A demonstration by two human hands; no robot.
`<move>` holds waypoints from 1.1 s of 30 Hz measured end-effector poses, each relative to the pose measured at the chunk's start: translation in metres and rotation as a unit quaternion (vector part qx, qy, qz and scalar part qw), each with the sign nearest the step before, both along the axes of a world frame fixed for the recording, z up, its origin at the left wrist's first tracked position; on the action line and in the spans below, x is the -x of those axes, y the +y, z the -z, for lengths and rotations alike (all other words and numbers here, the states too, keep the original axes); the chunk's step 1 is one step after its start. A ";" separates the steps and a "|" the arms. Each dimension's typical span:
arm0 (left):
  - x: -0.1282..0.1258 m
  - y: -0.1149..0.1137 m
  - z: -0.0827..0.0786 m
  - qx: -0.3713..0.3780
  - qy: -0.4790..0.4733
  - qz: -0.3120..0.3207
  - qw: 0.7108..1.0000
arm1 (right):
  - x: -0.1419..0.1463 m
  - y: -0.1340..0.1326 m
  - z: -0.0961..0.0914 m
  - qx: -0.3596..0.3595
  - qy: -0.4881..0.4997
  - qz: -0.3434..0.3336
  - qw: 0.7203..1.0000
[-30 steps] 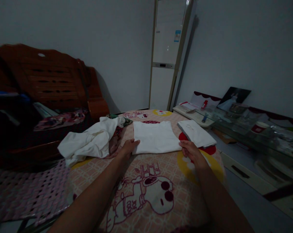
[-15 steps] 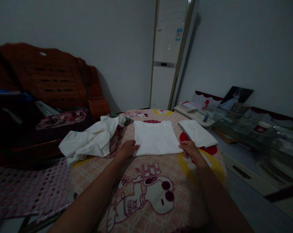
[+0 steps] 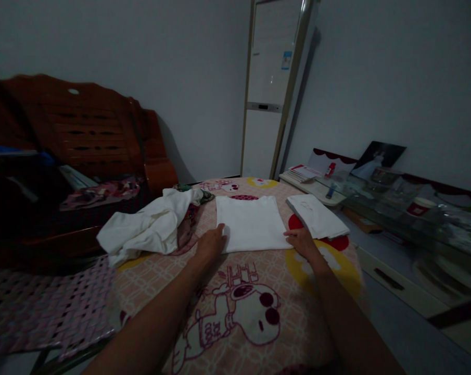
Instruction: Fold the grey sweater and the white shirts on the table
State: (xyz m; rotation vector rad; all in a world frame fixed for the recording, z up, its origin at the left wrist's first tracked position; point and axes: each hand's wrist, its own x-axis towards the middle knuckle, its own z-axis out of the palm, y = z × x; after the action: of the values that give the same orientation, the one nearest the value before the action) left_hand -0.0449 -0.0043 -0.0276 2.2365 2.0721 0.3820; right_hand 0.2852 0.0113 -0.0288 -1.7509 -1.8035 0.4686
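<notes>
A folded white shirt (image 3: 253, 224) lies flat in front of me on the round table. My left hand (image 3: 212, 243) is closed at its near left corner, covering that corner, with the thumb side over the cloth. At the near right corner, my right hand (image 3: 302, 242) pinches the edge between thumb and fingers. Just beyond my right hand lies another folded white garment (image 3: 319, 216), with a small faint print. To the left, a crumpled white garment (image 3: 145, 226) is heaped over darker patterned cloth (image 3: 190, 229).
A pink tablecloth (image 3: 251, 323) with cartoon dog figures covers the table. On the left are a wooden sofa (image 3: 90, 122) and a woven pink seat (image 3: 55, 302). A glass-topped cabinet (image 3: 379, 208) with a paper cup (image 3: 420, 207) stands right; a tall air conditioner (image 3: 264, 130) stands behind.
My left hand has shifted slightly right and over the shirt's near left corner. My right hand has moved a little left at its corner. The other garments have stayed put.
</notes>
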 end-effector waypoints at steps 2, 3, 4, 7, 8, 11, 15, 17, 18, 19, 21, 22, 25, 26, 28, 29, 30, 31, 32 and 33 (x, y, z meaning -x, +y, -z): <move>-0.002 0.000 -0.001 -0.048 0.003 0.016 0.999 | 0.003 -0.002 -0.002 -0.028 -0.075 0.031 0.996; -0.003 0.000 0.000 -0.080 0.000 0.034 0.996 | 0.006 -0.002 -0.003 -0.057 -0.111 0.049 0.991; -0.006 0.001 0.000 -0.108 -0.007 0.059 0.992 | 0.009 -0.003 -0.004 -0.092 -0.141 0.060 0.984; -0.019 0.003 0.007 -0.120 -0.021 0.177 0.977 | 0.024 -0.002 0.003 -0.190 -0.179 0.007 0.965; -0.023 0.003 0.010 -0.102 -0.016 0.208 0.973 | 0.030 -0.001 0.009 -0.206 -0.181 -0.029 0.961; -0.033 0.002 0.020 -0.045 0.017 0.239 0.970 | 0.042 0.003 0.033 -0.189 -0.205 -0.102 0.955; -0.036 0.001 0.027 -0.035 0.034 0.229 0.972 | 0.045 0.004 0.055 -0.143 -0.236 -0.126 0.953; -0.035 0.002 0.026 -0.037 0.026 0.224 0.974 | 0.045 0.003 0.056 -0.142 -0.237 -0.117 0.954; -0.034 0.004 0.025 -0.041 0.019 0.215 0.976 | 0.044 0.003 0.055 -0.143 -0.237 -0.109 0.955; -0.031 0.005 0.023 -0.049 0.012 0.201 0.978 | 0.043 0.003 0.053 -0.145 -0.238 -0.099 0.955; -0.025 0.009 0.021 -0.061 0.005 0.164 0.985 | 0.042 0.003 0.051 -0.143 -0.245 -0.082 0.955; -0.021 0.011 0.020 -0.059 0.008 0.150 0.987 | 0.041 0.004 0.052 -0.139 -0.250 -0.079 0.955; -0.011 0.013 0.021 -0.024 0.036 0.149 0.988 | 0.038 0.006 0.057 -0.133 -0.265 -0.087 0.951; -0.008 0.013 0.023 -0.014 0.042 0.152 0.987 | 0.037 0.007 0.059 -0.136 -0.264 -0.089 0.951; -0.006 0.013 0.025 -0.007 0.044 0.151 0.987 | 0.036 0.008 0.063 -0.147 -0.255 -0.089 0.952; -0.006 0.014 0.026 -0.004 0.039 0.151 0.988 | 0.036 0.008 0.065 -0.150 -0.249 -0.089 0.953; -0.005 0.016 0.028 -0.003 0.032 0.152 0.988 | 0.035 0.009 0.066 -0.150 -0.245 -0.091 0.954; -0.004 0.020 0.029 -0.004 0.022 0.151 0.988 | 0.035 0.009 0.067 -0.149 -0.240 -0.092 0.955; -0.003 0.026 0.030 -0.008 0.009 0.145 0.989 | 0.035 0.010 0.067 -0.150 -0.236 -0.091 0.956; 0.000 0.034 0.031 -0.016 -0.007 0.133 0.991 | 0.035 0.011 0.068 -0.152 -0.231 -0.089 0.957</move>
State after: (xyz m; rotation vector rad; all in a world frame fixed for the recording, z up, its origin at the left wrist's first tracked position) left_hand -0.0445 0.0296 -0.0590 2.4767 1.7376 0.4114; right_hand 0.2506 0.0222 -0.0967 -1.5740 -2.2261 -0.1683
